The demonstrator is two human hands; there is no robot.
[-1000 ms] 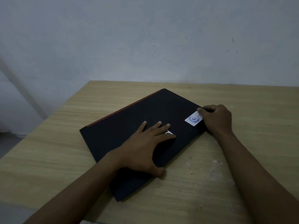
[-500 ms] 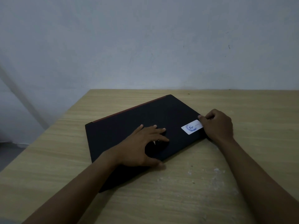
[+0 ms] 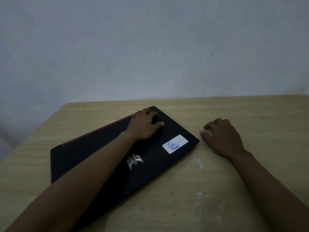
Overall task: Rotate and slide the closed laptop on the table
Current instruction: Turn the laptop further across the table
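Observation:
A closed black laptop (image 3: pixel 93 158) lies at an angle on the wooden table (image 3: pixel 234 114), with a red strip along its far edge, a silver logo in the middle and a white sticker (image 3: pixel 175 144) near its right corner. My left hand (image 3: pixel 144 125) rests on the laptop's far corner, fingers curled over the back edge and thumb on the lid. My forearm crosses the lid and hides part of it. My right hand (image 3: pixel 220 138) sits on the table just right of the laptop's right corner, fingers loosely curled, a small gap apart from it.
A pale wall stands right behind the table's far edge. The table's left edge runs diagonally at the left, with the floor beyond. White scuff marks (image 3: pixel 199 163) dot the wood to the right of the laptop.
My left hand has moved from the lid's middle to the far corner. My right hand has let go of the right corner and now rests on the table. The silver logo is now uncovered.

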